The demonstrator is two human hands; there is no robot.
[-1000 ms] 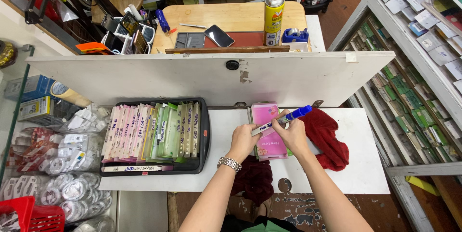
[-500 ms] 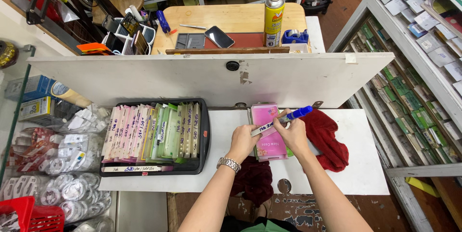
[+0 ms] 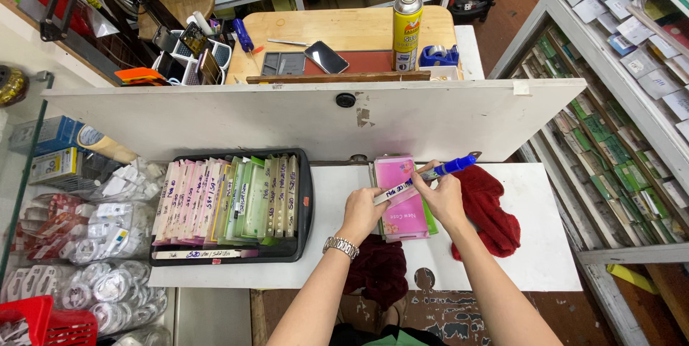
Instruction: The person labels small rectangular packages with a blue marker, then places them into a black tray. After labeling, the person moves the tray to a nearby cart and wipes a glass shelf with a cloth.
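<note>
While flat pink and green packs stand in rows in the black tray [image 3: 305, 206] at nine o'clock from my hands, a pink pack [image 3: 399, 202] lies on the white table [image 3: 545, 245] beneath them. My left hand [image 3: 362, 211] pinches the near end of a narrow white label strip [image 3: 399, 192] lying across that pack. My right hand [image 3: 443, 199] grips a blue marker [image 3: 448, 168], its cap pointing to two o'clock. A soft red cloth [image 3: 491, 209] lies bunched at three o'clock.
</note>
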